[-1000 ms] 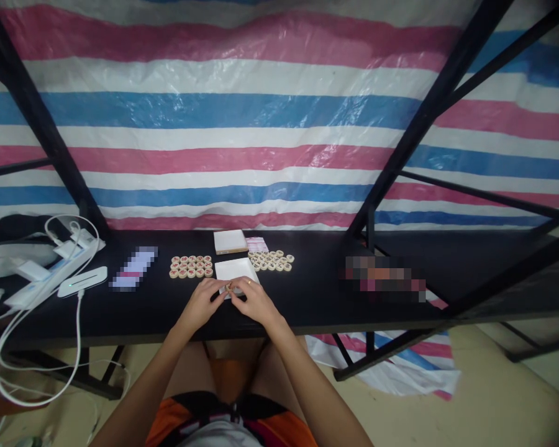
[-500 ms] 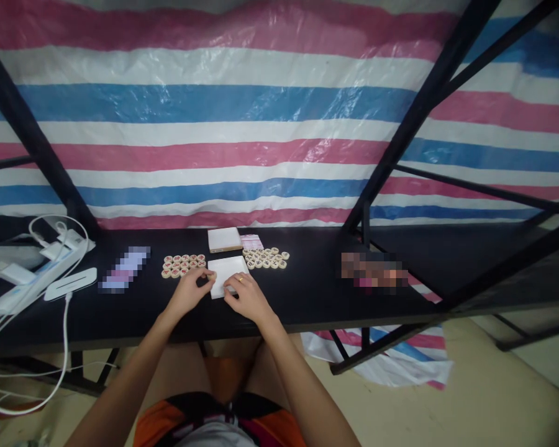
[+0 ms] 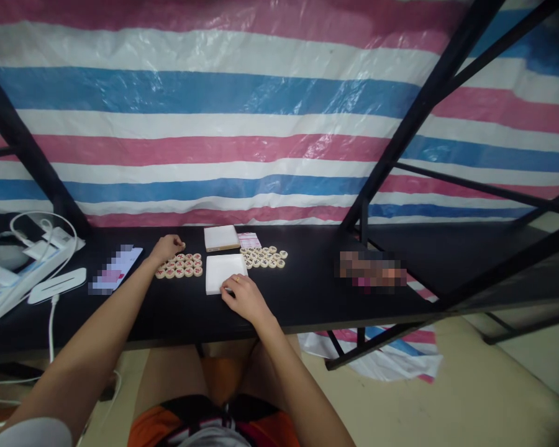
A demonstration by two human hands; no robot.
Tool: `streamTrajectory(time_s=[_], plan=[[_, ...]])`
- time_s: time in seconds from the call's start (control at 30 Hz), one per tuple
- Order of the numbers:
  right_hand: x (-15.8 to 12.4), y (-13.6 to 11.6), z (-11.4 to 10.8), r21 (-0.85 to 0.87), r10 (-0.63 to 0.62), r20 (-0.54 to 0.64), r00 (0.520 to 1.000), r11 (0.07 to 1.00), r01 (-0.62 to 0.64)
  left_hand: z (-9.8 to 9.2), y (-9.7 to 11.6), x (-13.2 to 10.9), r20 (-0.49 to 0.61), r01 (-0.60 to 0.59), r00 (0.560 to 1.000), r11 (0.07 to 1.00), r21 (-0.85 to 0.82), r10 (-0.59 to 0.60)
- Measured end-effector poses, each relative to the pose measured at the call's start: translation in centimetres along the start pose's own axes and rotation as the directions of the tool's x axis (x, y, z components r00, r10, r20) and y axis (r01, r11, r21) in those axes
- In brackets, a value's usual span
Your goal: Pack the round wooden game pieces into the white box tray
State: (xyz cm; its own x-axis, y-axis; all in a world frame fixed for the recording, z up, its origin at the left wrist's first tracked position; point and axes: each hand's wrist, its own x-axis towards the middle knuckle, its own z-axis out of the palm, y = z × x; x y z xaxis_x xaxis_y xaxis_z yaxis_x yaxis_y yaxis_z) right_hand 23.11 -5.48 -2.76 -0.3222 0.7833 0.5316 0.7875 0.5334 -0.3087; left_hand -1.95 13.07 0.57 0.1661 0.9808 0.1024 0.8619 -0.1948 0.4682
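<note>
No txt you can read for sure. You've got red chars on the red-marked pcs left of the near tray, dark chars on the dark-marked pcs right of it, all too sm. to make out. Pinkish print on the slip behind the latter's illegible; phone scrn is pixelated, partly hidden.

On the tabletop, the front box lies before the back box. A slip of paper lies just right of the back box. One group of discs lies left of the front box, another group right. Farther left lie, in order, a phone, a gadget and a power strip.
</note>
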Motion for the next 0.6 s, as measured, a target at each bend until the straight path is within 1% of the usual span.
streamTrajectory(time_s=[0.07,0.17,0.27,0.4,0.6], plan=[[0.0,0.1,0.0,0.001,0.001,0.005,1.0,1.0,-0.001,-0.1,-0.3,0.6,0.031,-0.011,0.999,1.0,-0.02,0.012],[0.0,0.1,0.1,0.003,0.007,0.013,1.0,1.0,-0.007,-0.4,0.2,0.8,0.06,-0.051,0.997,0.998,0.024,0.049],[0.1,0.1,0.0,0.002,0.017,0.015,1.0,1.0,-0.017,-0.6,1.0,0.5,0.104,-0.103,0.99,0.992,0.073,0.095],[0.1,0.0,-0.1,-0.003,0.013,0.02,1.0,1.0,-0.013,-0.4,1.6,-0.1,0.162,-0.155,0.977,0.984,0.094,0.138],[0.0,0.1,0.0,-0.013,0.006,0.004,1.0,1.0,-0.006,-0.4,2.0,-0.7,0.178,-0.17,0.973,0.98,0.104,0.149]])
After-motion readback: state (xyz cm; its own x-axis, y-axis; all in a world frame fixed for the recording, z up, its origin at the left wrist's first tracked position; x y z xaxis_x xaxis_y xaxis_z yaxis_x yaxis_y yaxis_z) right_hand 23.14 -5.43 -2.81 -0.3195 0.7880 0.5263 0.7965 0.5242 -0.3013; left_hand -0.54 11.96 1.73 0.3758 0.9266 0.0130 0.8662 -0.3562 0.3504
